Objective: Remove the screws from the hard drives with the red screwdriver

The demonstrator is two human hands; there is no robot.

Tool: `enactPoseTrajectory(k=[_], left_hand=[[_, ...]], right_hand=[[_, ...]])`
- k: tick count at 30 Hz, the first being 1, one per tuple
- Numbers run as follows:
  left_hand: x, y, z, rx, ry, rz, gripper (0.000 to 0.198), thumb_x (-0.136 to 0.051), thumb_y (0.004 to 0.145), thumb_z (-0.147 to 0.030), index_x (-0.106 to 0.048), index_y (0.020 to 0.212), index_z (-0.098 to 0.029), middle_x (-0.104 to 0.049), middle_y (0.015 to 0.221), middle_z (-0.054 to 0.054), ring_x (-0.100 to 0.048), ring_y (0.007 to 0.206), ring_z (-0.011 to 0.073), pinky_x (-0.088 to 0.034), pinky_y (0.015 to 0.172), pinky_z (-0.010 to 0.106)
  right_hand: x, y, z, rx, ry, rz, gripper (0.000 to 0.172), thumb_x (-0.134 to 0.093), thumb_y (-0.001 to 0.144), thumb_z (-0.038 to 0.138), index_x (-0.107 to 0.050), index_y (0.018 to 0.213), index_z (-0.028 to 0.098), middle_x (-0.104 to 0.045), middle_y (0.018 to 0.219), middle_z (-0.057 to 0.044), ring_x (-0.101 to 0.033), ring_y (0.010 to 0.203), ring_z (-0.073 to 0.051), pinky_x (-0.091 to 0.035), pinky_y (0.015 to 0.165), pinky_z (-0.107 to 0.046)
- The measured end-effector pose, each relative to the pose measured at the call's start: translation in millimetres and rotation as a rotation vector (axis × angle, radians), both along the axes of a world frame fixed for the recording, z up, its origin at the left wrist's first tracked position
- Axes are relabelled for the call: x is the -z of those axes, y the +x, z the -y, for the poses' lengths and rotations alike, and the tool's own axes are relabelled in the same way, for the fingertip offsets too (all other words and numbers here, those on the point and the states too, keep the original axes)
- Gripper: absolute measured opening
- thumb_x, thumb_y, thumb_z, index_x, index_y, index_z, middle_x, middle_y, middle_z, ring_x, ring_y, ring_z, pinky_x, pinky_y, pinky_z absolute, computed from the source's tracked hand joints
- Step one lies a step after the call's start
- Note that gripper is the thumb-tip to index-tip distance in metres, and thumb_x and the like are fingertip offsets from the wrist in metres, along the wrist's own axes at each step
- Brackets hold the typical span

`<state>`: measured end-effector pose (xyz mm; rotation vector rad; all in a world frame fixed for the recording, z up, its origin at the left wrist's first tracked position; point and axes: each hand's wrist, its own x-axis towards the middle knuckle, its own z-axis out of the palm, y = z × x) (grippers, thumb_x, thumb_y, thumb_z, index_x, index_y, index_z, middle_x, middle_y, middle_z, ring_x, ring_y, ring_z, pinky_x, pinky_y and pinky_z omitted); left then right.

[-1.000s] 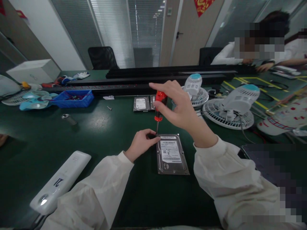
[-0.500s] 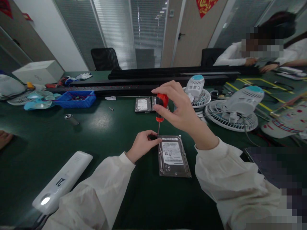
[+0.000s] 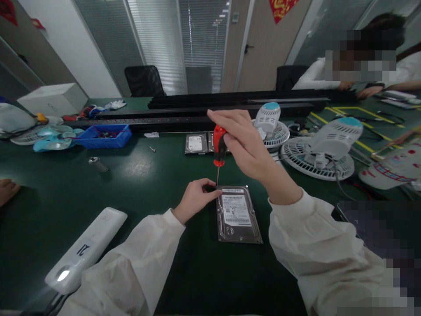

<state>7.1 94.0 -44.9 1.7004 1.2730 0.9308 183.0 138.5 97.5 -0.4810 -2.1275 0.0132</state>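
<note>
A silver hard drive with a white label lies flat on the dark green table in front of me. My left hand grips its far left corner, thumb on top and fingers at the side. At that corner stands a red and black screwdriver, nearly upright, its thin shaft pointing down; the exact spot under the tip is hard to make out. My right hand is on the handle, with long straight fingers over its top and the thumb against its side.
Further back lie another hard drive and a blue bin of small parts. White fan parts stand at right. A white device and a small metal cylinder are at left. Another person's hand shows at the left edge.
My right fingers have straightened and slid around the screwdriver handle, the thumb moving to the right and showing more of it. My left hand and the hard drive have stayed put.
</note>
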Motion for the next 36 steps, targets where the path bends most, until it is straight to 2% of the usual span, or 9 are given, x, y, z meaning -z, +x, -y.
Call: enactPoseTrajectory(k=[5,7,11,16,21,26,30,33,36], left_hand=[[-1.3,1.0,0.5,-0.015,0.004,-0.015,0.031,-0.078,0.082,-0.044,-0.076,0.098,-0.017,-0.074,0.084,0.004,-0.062,0.065,0.0169,-0.048,0.059,0.028],[-2.1,1.3,0.8,-0.013,0.005,-0.012,0.03,-0.077,0.082,-0.044,-0.076,0.097,-0.018,-0.074,0.085,0.004,-0.062,0.065,0.0164,-0.047,0.059,0.028],[-2.7,1.3,0.7,-0.012,-0.006,-0.011,0.03,-0.078,0.082,-0.043,-0.076,0.097,-0.017,-0.075,0.088,0.004,-0.062,0.065,0.0158,-0.047,0.06,0.028],[-3.6,0.7,0.9,-0.003,-0.015,-0.02,0.031,-0.077,0.083,-0.044,-0.076,0.099,-0.018,-0.076,0.091,0.005,-0.062,0.065,0.0157,-0.048,0.062,0.028],[-4.7,1.0,1.5,-0.004,-0.024,-0.007,0.031,-0.077,0.082,-0.043,-0.076,0.098,-0.017,-0.075,0.088,0.004,-0.063,0.067,0.0165,-0.047,0.061,0.028],[-3.2,1.0,0.8,-0.008,-0.027,-0.011,0.032,-0.078,0.082,-0.044,-0.076,0.099,-0.017,-0.075,0.088,0.005,-0.064,0.068,0.0167,-0.049,0.062,0.028],[-3.7,1.1,0.7,-0.007,-0.02,-0.009,0.032,-0.078,0.082,-0.043,-0.076,0.1,-0.017,-0.076,0.092,0.005,-0.064,0.069,0.0165,-0.049,0.064,0.029],[-6.1,1.7,1.7,-0.01,-0.027,-0.017,0.031,-0.078,0.082,-0.042,-0.076,0.099,-0.016,-0.075,0.088,0.005,-0.063,0.068,0.0166,-0.048,0.062,0.028],[-9.5,2.4,3.1,-0.011,-0.036,-0.019,0.03,-0.077,0.083,-0.042,-0.076,0.098,-0.016,-0.075,0.084,0.004,-0.063,0.067,0.017,-0.046,0.06,0.028]], right_hand=[[-0.5,-2.8,0.9,0.047,0.052,-0.072,0.033,-0.061,0.096,0.039,-0.065,0.124,0.022,-0.072,0.106,-0.006,-0.062,0.095,-0.024,-0.051,0.091,-0.049],[-0.8,-2.6,1.9,0.072,0.047,-0.077,0.028,-0.061,0.096,0.04,-0.067,0.117,0.023,-0.072,0.11,-0.008,-0.063,0.101,-0.026,-0.05,0.093,-0.05],[-1.7,-0.7,2.6,0.018,0.014,-0.063,0.031,-0.047,0.102,0.03,-0.064,0.127,0.025,-0.069,0.13,-0.008,-0.06,0.122,-0.026,-0.047,0.105,-0.052],[-3.4,-1.1,1.3,0.088,0.084,-0.097,0.019,-0.065,0.093,0.038,-0.064,0.107,0.025,-0.072,0.099,-0.006,-0.061,0.091,-0.024,-0.052,0.086,-0.048],[-1.9,-0.9,2.9,0.03,0.012,-0.091,0.02,-0.047,0.102,0.032,-0.062,0.114,0.024,-0.07,0.118,-0.009,-0.062,0.115,-0.026,-0.048,0.102,-0.05],[1.6,-2.7,3.0,0.075,-0.097,-0.172,0.028,-0.063,0.094,0.044,-0.06,0.115,0.026,-0.067,0.108,-0.006,-0.064,0.096,-0.024,-0.055,0.086,-0.044],[-0.8,-2.1,1.8,0.095,-0.044,-0.095,0.024,-0.059,0.097,0.043,-0.066,0.113,0.027,-0.071,0.109,-0.008,-0.064,0.104,-0.028,-0.052,0.095,-0.051],[-1.5,-0.6,1.4,0.009,-0.047,-0.086,0.03,-0.048,0.102,0.037,-0.066,0.124,0.028,-0.072,0.126,-0.008,-0.063,0.121,-0.028,-0.047,0.106,-0.054],[0.2,-0.6,1.4,-0.018,-0.059,-0.117,0.031,-0.049,0.102,0.033,-0.065,0.128,0.026,-0.074,0.123,-0.008,-0.066,0.114,-0.026,-0.051,0.1,-0.049]])
